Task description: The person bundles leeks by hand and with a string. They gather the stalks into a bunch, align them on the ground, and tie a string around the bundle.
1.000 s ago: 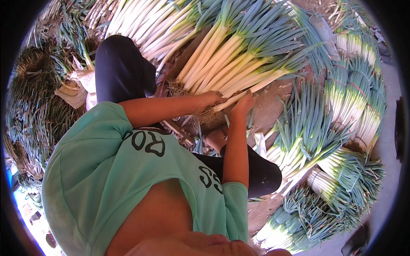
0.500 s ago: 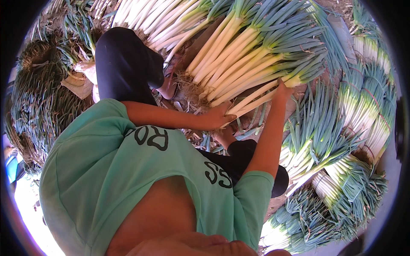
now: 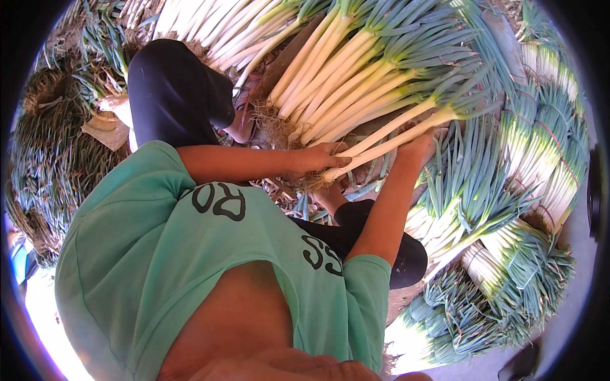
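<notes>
Two long green onions (image 3: 392,138) with pale stalks slant from my left hand up toward the right. My left hand (image 3: 316,160) is closed round their root ends, thumb and fingers on the white part, with roots hanging beneath. My right hand (image 3: 416,147) is under the upper stalk, just short of the green leaves; its fingers are mostly hidden there, so its grip does not show. Just beyond lies a fanned pile of long green onions (image 3: 346,76), roots toward me and leaves to the upper right.
Another pile of onions (image 3: 229,28) lies at the far left. Tied bundles (image 3: 540,152) and loose onions (image 3: 467,171) are stacked on the right, with more bundles (image 3: 457,311) nearer. A dark green heap (image 3: 51,152) stands on the left. My bent knees (image 3: 178,89) flank the trimmings-strewn ground.
The two onions have lifted off the pile's edge and their leaves have spread. My right hand has shifted slightly down, below the stalk. My left hand has moved slightly left and up.
</notes>
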### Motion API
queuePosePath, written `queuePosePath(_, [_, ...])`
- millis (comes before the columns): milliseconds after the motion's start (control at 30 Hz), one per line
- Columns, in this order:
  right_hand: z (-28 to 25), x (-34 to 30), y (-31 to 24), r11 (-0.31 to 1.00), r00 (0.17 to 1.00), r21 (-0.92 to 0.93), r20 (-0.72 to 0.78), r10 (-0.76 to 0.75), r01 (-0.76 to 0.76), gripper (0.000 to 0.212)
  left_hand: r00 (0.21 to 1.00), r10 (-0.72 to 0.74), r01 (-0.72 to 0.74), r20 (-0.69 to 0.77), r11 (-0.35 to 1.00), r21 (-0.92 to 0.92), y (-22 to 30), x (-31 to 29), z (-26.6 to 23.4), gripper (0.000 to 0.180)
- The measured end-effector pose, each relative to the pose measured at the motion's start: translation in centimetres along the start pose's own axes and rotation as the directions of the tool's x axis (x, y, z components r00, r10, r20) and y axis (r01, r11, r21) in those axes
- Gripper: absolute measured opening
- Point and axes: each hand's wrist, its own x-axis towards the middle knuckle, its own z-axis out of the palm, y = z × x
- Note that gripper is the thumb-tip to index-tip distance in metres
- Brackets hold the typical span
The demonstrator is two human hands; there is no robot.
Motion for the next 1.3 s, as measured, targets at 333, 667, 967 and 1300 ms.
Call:
queuePosePath(333, [0.1,-3.7,-1.8,0.943,0.952,-0.203,0.208,-0.223,0.265,0.025,0.989,-0.093,0.034,0.117,0.902,0.431,-1.3,0.6,-0.7,0.043])
queuePosePath(667, [5.6,-14.9,1.3,0.401,0.645,-0.508,0.553,-0.527,0.762,0.04,0.579,0.808,-0.543,-0.109,0.481,0.688,14.9,3.5,2.1,0.047])
queuePosePath(967, [7.9,-16.6,4.6,0.51,0.788,-0.604,0.517,-0.335,0.613,0.047,0.74,0.565,-0.552,-0.366,0.82,0.15,15.9,0.8,-4.2,0.039])
queuePosePath(1300, [13.1,-14.8,1.6,0.977,0.864,-0.177,0.503,-0.018,0.123,0.037,0.785,0.562,-0.485,-0.259,0.819,0.306,17.7,-0.6,-4.4,0.038])
